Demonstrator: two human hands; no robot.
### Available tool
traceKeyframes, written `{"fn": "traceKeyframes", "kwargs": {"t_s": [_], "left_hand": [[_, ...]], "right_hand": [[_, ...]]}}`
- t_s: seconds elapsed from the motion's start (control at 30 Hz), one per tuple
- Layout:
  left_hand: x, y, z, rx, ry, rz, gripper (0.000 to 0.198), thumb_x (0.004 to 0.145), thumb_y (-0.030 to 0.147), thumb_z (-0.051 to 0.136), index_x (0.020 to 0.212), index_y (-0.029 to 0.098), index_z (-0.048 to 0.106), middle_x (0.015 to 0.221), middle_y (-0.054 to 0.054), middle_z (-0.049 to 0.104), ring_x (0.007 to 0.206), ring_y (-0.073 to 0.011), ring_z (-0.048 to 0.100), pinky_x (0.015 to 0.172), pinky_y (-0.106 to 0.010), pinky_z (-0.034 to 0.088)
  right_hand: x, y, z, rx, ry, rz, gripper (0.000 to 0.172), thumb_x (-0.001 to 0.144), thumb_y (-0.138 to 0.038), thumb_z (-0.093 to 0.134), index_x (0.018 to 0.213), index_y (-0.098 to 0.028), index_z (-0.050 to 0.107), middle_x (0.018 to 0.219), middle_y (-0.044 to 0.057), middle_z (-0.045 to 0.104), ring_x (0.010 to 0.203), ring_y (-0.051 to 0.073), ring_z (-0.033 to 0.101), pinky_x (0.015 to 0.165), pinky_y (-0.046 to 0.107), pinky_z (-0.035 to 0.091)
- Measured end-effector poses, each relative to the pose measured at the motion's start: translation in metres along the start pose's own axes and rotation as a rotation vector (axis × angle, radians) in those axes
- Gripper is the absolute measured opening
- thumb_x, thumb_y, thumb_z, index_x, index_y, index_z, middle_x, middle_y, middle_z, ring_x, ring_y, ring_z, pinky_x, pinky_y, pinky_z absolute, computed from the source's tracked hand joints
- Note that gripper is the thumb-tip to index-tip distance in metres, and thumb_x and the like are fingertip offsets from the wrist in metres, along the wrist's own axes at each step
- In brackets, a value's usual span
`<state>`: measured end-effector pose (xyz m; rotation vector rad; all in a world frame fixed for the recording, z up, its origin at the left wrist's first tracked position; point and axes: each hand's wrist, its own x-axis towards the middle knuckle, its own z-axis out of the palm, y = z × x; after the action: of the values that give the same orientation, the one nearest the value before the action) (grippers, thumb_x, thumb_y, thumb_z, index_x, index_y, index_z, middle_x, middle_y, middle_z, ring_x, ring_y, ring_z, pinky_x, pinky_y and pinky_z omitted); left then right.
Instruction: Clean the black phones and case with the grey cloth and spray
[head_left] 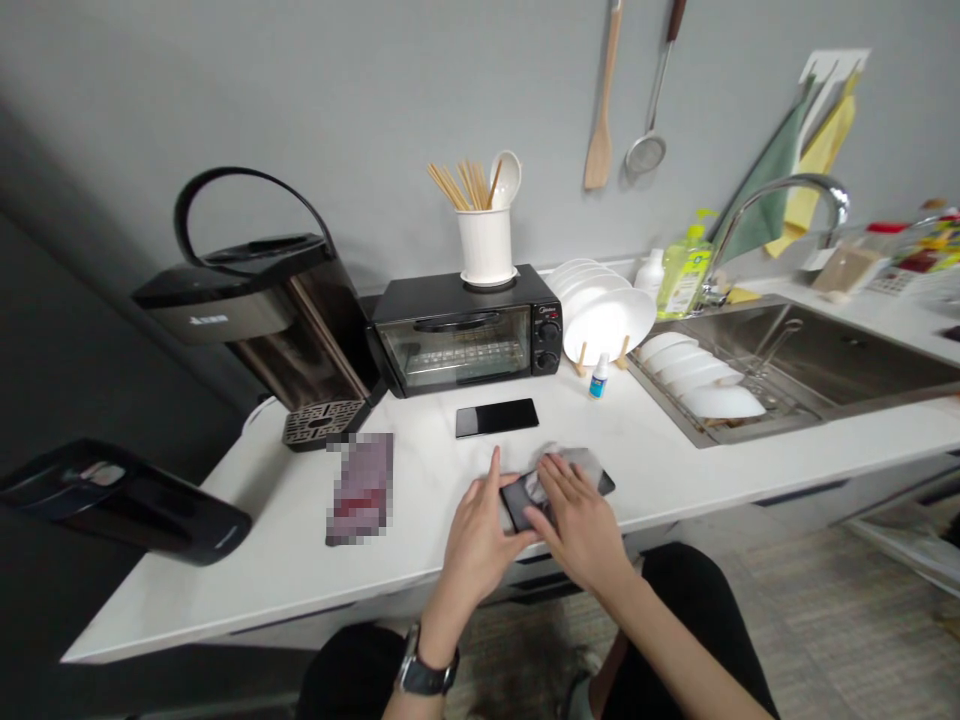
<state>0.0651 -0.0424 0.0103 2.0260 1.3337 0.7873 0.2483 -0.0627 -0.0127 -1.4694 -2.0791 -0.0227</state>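
A dark smartphone [517,502] lies at an angle on the counter near its front edge. My left hand [478,530] grips the phone's left end between thumb and fingers, its index finger raised. Over the phone's right part my right hand [574,515] presses a thin grey cloth [592,465], which its fingers partly cover. Behind the hands rests a second black phone [497,418], flat and untouched. To its right a small white bottle with a blue label [598,377] stands upright.
A black toaster oven [465,345] carries a white utensil holder [485,245]. Left are a tall water dispenser [277,330], a black thermos-like container [127,500] and a blurred-out packet [361,490]. Right are racked plates [607,320], a soap bottle [685,270] and the sink [847,385] with bowls.
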Motion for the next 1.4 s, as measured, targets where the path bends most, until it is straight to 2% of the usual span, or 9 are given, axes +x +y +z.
{"fn": "traceKeyframes", "kwargs": {"t_s": [0.1,0.2,0.37,0.53,0.73,0.9,1.03,1.23,1.4], "left_hand": [[-0.001,-0.006,0.0,0.012,-0.007,0.01,0.117,0.077,0.008,0.066,0.168,0.026,-0.005,0.143,-0.011,0.06,0.13,-0.0273,0.055,0.114,-0.045,0.043],[-0.002,-0.006,-0.001,0.028,-0.002,-0.025,0.121,0.07,0.0,0.061,0.168,0.027,-0.005,0.143,-0.011,0.059,0.129,-0.0267,0.056,0.113,-0.044,0.044],[-0.001,0.002,-0.002,0.007,0.023,-0.022,0.12,0.075,0.012,0.077,0.167,0.033,0.003,0.141,-0.007,0.062,0.13,-0.0295,0.055,0.114,-0.05,0.043],[0.001,0.003,-0.001,-0.009,0.029,-0.044,0.128,0.073,0.023,0.087,0.167,0.034,0.002,0.138,-0.006,0.064,0.129,-0.0298,0.057,0.116,-0.051,0.04],[-0.001,-0.005,-0.001,-0.024,0.027,-0.015,0.117,0.079,0.019,0.076,0.168,0.03,0.001,0.14,-0.008,0.063,0.131,-0.0275,0.057,0.116,-0.046,0.041],[-0.001,-0.013,0.002,0.011,0.034,-0.006,0.107,0.082,0.01,0.06,0.168,0.027,-0.001,0.133,-0.012,0.064,0.121,-0.0266,0.063,0.107,-0.044,0.049],[-0.001,-0.007,0.001,0.009,0.031,-0.028,0.118,0.077,0.012,0.073,0.168,0.032,0.0,0.137,-0.009,0.063,0.125,-0.0273,0.06,0.109,-0.045,0.047],[0.001,0.003,-0.003,-0.001,0.021,-0.056,0.126,0.072,0.024,0.09,0.167,0.034,0.008,0.138,-0.005,0.065,0.129,-0.0281,0.056,0.116,-0.047,0.04],[0.002,0.004,-0.003,-0.017,0.016,-0.071,0.124,0.072,0.023,0.088,0.168,0.032,0.009,0.138,-0.005,0.065,0.129,-0.0274,0.056,0.117,-0.045,0.039]], "right_hand": [[-0.002,-0.036,0.0,0.113,-0.061,-0.082,0.06,0.104,-0.041,0.054,0.154,-0.009,0.048,0.156,0.02,0.051,0.148,0.033,0.047,0.123,0.056,0.039],[-0.019,-0.04,-0.011,0.17,-0.139,-0.148,0.059,0.104,-0.038,0.055,0.158,-0.015,0.044,0.16,0.014,0.048,0.149,0.03,0.046,0.123,0.055,0.039],[-0.044,0.015,-0.026,0.062,-0.066,-0.085,0.06,0.105,-0.036,0.053,0.162,-0.022,0.039,0.16,0.011,0.048,0.149,0.03,0.046,0.121,0.057,0.042],[-0.028,0.056,-0.02,-0.064,0.077,0.075,0.062,0.107,-0.043,0.05,0.161,-0.018,0.039,0.161,0.015,0.046,0.15,0.034,0.044,0.119,0.06,0.042],[0.002,-0.007,0.0,0.032,0.024,0.049,0.057,0.105,-0.042,0.052,0.15,-0.007,0.053,0.158,0.021,0.048,0.149,0.035,0.045,0.122,0.059,0.038],[-0.01,-0.059,-0.005,0.212,-0.077,-0.049,0.056,0.105,-0.039,0.052,0.154,-0.012,0.05,0.159,0.015,0.048,0.148,0.03,0.047,0.124,0.053,0.038],[-0.033,-0.032,-0.019,0.186,-0.138,-0.104,0.056,0.106,-0.034,0.049,0.16,-0.019,0.041,0.161,0.01,0.048,0.149,0.027,0.046,0.123,0.054,0.04],[-0.041,0.044,-0.024,-0.05,0.009,0.03,0.067,0.106,-0.042,0.052,0.165,-0.02,0.03,0.164,0.013,0.043,0.152,0.033,0.041,0.12,0.061,0.04],[-0.011,0.04,-0.007,-0.07,0.102,0.116,0.07,0.104,-0.053,0.053,0.157,-0.009,0.043,0.16,0.022,0.046,0.15,0.037,0.043,0.12,0.063,0.039]]}}
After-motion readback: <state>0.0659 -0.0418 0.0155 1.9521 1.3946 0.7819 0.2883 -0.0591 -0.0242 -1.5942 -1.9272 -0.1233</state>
